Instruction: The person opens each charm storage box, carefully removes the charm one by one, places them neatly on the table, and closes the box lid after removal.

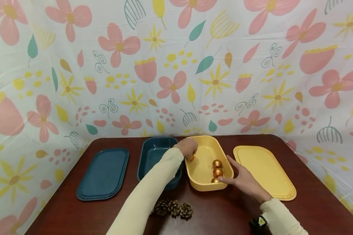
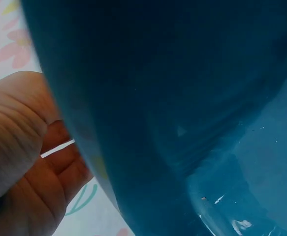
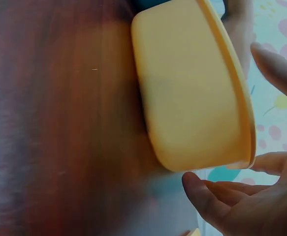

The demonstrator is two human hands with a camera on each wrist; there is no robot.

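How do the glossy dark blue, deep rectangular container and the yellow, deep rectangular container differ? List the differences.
Colour: the blue container is dark; the yellow container is pale and bright.
Contents: shiny gold balls lie in the yellow container; none shows in the visible part of the blue container.
Cover: a cream sleeve hides part of the blue container; the yellow container's floor shows more fully.
Shared: both are open-topped with rounded corners.

No text, number, brand or sign can be read in any of the three views. At the cuff of the cream right sleeve [image 1: 282,217], a small black device [image 1: 254,223] carries a bright yellow-green patch [image 1: 262,221], and any marks on it are too small to make out. The flower-printed white cloth [image 1: 176,32] shows no legible lettering.
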